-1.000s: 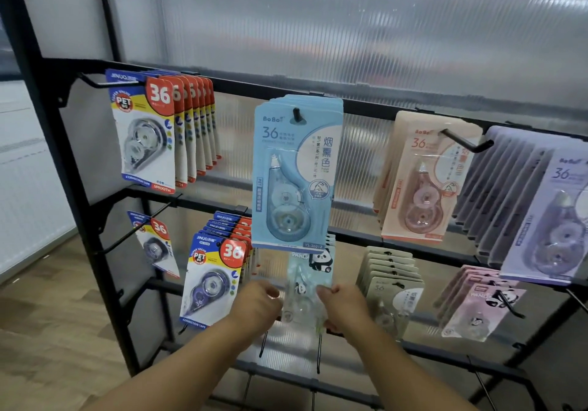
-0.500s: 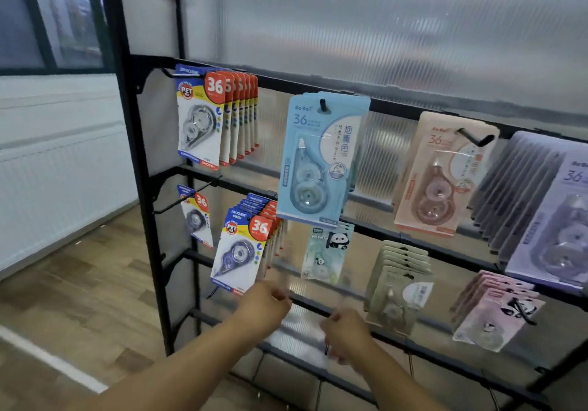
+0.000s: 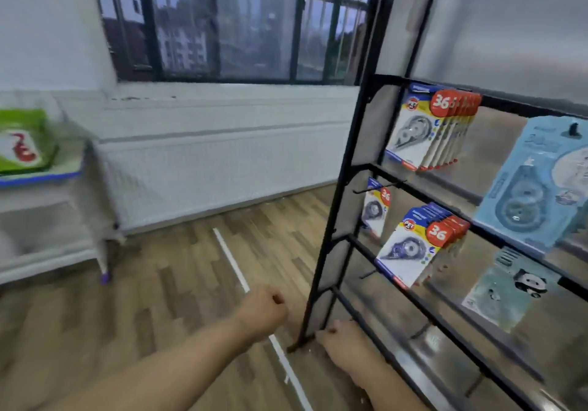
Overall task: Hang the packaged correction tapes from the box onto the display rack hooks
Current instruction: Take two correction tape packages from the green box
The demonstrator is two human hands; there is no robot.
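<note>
The black display rack (image 3: 347, 194) fills the right side. On its hooks hang a row of white-and-yellow "36" correction tape packs (image 3: 423, 130), a second row lower down (image 3: 413, 245), a single pack (image 3: 377, 206), a large light-blue pack (image 3: 534, 187) and a panda-print pack (image 3: 509, 292). My left hand (image 3: 264, 312) is low, left of the rack's front leg, fingers loosely curled, holding nothing. My right hand (image 3: 343, 340) is just past that leg, near the bottom bar, also empty. A green box (image 3: 22, 143) sits on a cart at far left.
The white wheeled cart (image 3: 47, 219) stands at the left on a wooden floor. A white line (image 3: 235, 264) runs across the floor toward the rack's foot. A barred window (image 3: 238, 22) and a low white wall are behind.
My view has swung left, away from the rack. Both hands let go of the panda pack, which now hangs on a hook, and have dropped down and left.
</note>
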